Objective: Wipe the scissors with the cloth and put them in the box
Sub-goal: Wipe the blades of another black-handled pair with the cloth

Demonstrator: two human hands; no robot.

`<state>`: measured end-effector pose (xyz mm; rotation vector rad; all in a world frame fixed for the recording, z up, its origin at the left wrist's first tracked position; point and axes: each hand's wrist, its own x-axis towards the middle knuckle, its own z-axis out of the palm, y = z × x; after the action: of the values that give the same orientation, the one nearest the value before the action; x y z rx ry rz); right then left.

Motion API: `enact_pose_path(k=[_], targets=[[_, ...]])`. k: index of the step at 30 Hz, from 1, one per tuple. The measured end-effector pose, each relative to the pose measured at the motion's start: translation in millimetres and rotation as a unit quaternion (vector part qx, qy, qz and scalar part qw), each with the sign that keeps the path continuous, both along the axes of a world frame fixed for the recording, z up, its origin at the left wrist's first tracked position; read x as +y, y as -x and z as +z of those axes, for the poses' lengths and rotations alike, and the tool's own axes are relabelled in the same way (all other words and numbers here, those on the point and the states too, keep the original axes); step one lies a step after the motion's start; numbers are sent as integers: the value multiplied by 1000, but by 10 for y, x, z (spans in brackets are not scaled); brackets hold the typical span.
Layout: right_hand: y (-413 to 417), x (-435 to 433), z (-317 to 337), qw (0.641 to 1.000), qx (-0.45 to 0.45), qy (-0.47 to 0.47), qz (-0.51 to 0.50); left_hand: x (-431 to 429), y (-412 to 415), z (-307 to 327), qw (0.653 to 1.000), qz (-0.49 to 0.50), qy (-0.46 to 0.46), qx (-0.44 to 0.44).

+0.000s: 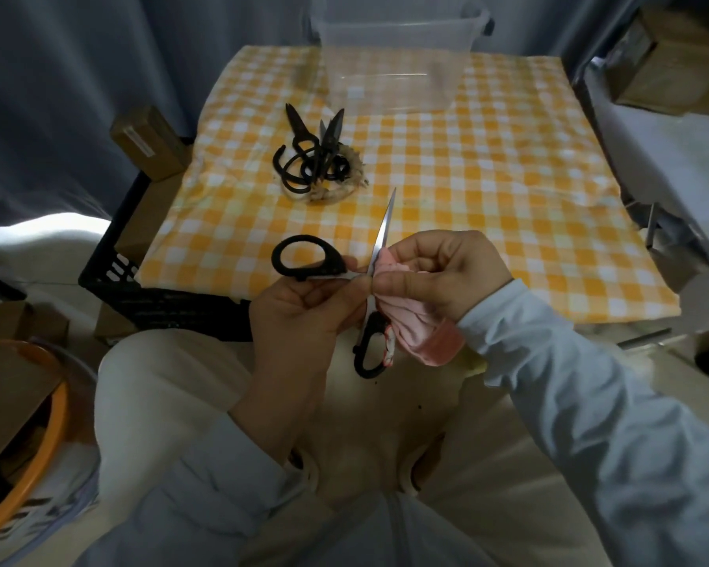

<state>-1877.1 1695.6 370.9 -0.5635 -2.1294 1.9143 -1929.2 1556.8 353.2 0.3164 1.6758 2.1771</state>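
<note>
My left hand (pixel 303 308) grips a pair of black-handled scissors (pixel 303 261) near the pivot, held wide apart over my lap. One silver blade points up toward the table. My right hand (pixel 434 272) pinches a pink cloth (pixel 410 325) against the base of that blade. The other handle loop hangs below, next to the cloth. A clear plastic box (pixel 393 63) stands at the table's far edge. A pile of black scissors (pixel 312 157) lies on the yellow checked tablecloth (pixel 488 190), left of centre.
A black crate (pixel 148 288) with cardboard boxes stands left of the table. An orange-rimmed basin (pixel 37 435) is at the lower left. Cardboard boxes and a metal frame (pixel 668 227) are on the right.
</note>
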Motion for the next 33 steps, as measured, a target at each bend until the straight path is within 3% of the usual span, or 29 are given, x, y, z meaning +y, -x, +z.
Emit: enact_pose_path(k=[4, 6, 9, 12, 13, 16, 19, 21, 24, 28, 30, 33], targets=[[1, -40, -37, 1000, 14, -6, -1, -27, 43, -4, 1000, -11, 2, 13], [9, -38, -47, 998, 19, -54, -1, -27, 30, -8, 1000, -16, 6, 15], [32, -23, -67, 978, 9, -208, -3, -12, -9, -31, 999, -8, 22, 24], [54, -79, -43, 910, -35, -413, -17, 12, -19, -40, 1000, 0, 15, 17], [68, -98, -29, 897, -51, -438, -36, 25, -29, -36, 1000, -2, 14, 15], [109, -94, -9, 927, -58, -367, -57, 42, -46, -29, 1000, 3, 15, 5], [45, -88, 29, 978, -21, -209, 16, 40, -4, -19, 999, 12, -15, -43], [-3, -98, 31, 986, -25, -158, 47, 35, 6, -5, 998, 10, -25, -51], [35, -83, -29, 969, -6, -248, 0, 50, -31, 4, 1000, 2, -1, -12], [141, -111, -37, 930, -66, -359, -42, 64, -30, -14, 1000, 18, 18, -10], [149, -108, -46, 936, -64, -343, -51, 58, -14, -19, 999, 24, 19, -19], [99, -124, -47, 980, -34, -197, -3, 40, 42, -24, 999, 30, 19, -29]])
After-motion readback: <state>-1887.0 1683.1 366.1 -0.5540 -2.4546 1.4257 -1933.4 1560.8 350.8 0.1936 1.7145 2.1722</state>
